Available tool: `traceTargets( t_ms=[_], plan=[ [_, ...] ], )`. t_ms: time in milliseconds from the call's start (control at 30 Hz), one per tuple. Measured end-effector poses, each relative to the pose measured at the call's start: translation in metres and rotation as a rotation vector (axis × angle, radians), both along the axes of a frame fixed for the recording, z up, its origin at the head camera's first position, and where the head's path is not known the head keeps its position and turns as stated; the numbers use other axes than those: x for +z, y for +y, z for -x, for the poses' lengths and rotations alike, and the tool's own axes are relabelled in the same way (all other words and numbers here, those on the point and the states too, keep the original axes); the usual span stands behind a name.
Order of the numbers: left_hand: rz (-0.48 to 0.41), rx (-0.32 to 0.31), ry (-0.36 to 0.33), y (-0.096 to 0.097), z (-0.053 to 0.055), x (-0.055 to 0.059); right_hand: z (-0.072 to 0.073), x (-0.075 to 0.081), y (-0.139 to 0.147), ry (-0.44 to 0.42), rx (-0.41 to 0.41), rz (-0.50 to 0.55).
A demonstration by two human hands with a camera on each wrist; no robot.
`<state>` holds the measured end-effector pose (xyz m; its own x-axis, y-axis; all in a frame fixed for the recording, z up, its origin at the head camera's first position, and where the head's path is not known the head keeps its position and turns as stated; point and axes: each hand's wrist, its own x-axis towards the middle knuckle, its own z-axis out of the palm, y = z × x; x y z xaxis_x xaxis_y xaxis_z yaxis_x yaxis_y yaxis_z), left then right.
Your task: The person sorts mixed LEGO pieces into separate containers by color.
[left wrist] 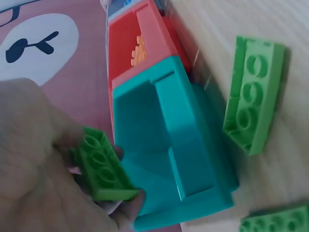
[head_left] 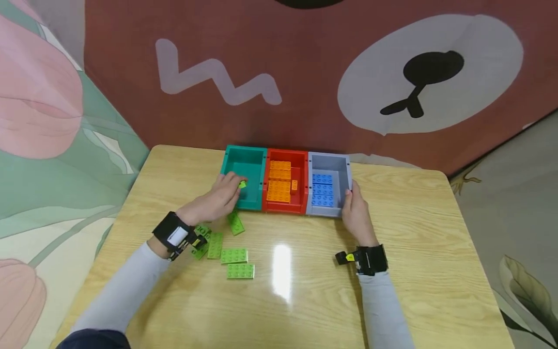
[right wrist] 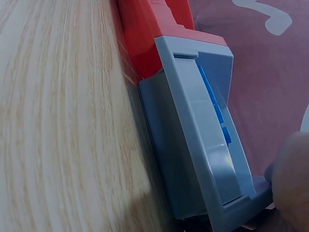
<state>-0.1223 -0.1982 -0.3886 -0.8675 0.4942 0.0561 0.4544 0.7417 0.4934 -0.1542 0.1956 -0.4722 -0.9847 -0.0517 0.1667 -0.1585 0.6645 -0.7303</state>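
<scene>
My left hand [head_left: 215, 196] pinches a light green building brick [left wrist: 104, 166] between thumb and fingers, over the teal bin [left wrist: 186, 130]. The brick is tilted, its hollow underside facing the left wrist camera. In the head view the teal bin's visible floor holds no bricks. With my right hand [head_left: 358, 215] I grip the right side wall of the grey-blue bin [head_left: 342, 167], which holds blue bricks [head_left: 322, 190]. Between these two bins stands the red bin [head_left: 300, 196], with orange bricks [head_left: 279, 190] in it.
Several green bricks [head_left: 240, 271] lie on the wooden table [head_left: 314, 300] in front of the teal bin and below my left wrist. One green brick [head_left: 236, 223] lies close to the bin's front. A patterned cloth wall [head_left: 305, 111] rises behind the table.
</scene>
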Motion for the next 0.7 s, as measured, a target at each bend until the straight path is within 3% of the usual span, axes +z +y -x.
traceTargets(
  t_ms=[300,533,700],
  plan=[
    [0.168,-0.088,0.074,0.013,0.028,-0.003,-0.001,0.001,-0.002,-0.001,0.000,0.005],
    [0.238,-0.083,-0.051,0.015,0.051,-0.005,-0.003,0.002,-0.003,0.034,0.014,0.022],
    [0.224,-0.105,-0.104,0.017,0.060,-0.006,-0.002,0.002,-0.001,0.034,0.013,0.025]
  ],
)
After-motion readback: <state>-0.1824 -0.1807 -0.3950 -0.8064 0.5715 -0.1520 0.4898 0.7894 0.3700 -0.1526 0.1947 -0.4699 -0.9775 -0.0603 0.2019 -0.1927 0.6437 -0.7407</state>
